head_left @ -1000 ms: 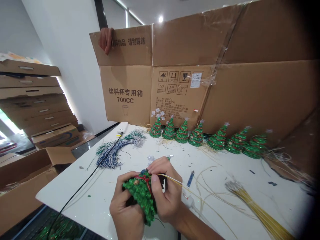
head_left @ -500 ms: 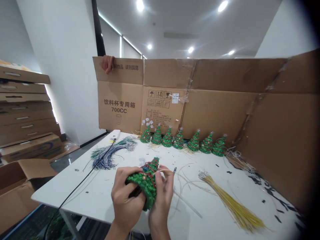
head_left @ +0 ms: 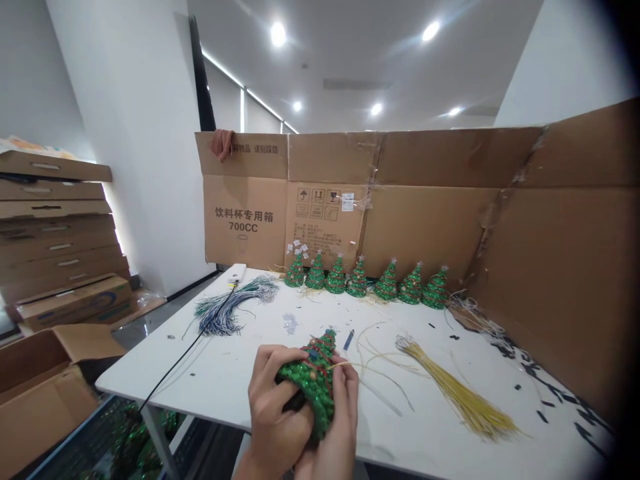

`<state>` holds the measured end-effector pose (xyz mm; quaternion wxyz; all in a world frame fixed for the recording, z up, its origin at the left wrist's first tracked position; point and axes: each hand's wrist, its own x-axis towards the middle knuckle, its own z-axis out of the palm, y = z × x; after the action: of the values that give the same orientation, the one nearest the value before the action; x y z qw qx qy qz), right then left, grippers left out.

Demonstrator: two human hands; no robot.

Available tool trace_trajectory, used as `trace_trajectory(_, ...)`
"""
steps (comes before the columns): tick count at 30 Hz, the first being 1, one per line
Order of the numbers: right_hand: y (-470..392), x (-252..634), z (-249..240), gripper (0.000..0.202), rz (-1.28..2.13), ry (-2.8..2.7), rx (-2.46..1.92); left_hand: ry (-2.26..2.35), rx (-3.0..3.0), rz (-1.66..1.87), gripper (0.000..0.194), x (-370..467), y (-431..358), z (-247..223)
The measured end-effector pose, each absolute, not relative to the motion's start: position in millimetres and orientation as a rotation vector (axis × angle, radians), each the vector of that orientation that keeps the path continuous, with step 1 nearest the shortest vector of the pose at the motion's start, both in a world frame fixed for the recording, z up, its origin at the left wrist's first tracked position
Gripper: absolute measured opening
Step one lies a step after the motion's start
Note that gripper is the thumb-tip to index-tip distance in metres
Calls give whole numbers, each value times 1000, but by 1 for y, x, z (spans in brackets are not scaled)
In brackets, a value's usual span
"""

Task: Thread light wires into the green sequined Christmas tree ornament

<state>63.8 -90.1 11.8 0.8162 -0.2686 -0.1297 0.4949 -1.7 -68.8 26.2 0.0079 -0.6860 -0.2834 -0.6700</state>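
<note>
A small green tinsel Christmas tree (head_left: 313, 380), trimmed with red garland and small beads, is held tilted above the near edge of the table. My left hand (head_left: 280, 407) is closed around its base, with fingers tucked into the dark hollow underside. At the tree's right side, my right hand (head_left: 343, 393) pinches a thin pale yellow wire (head_left: 345, 364) against the branches. The wire's far end is hard to follow. To the right, a bundle of yellow wires (head_left: 460, 393) lies on the white table (head_left: 210, 380).
Several finished-looking trees (head_left: 356, 279) stand in a row before a cardboard screen (head_left: 420, 220), where another person's hand (head_left: 223, 144) grips the top. Blue and green wires (head_left: 225, 313) lie at left, near a black cable (head_left: 175, 360). Dark scraps (head_left: 543, 400) litter the right side.
My hands and the tree sit lower and further right in view as the camera has shifted. Both hands keep their hold on the tree and the wire.
</note>
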Motion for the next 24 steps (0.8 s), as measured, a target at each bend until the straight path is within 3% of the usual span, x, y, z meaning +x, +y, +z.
trace_trajectory(8,-93,78,2,24,1325,142,-509,-860,-2191,-2103,21,3,-73,20)
trace_trajectory(24,-100,82,3,47,1454,-50,-454,-1056,-2095,-1944,22,20,-81,12)
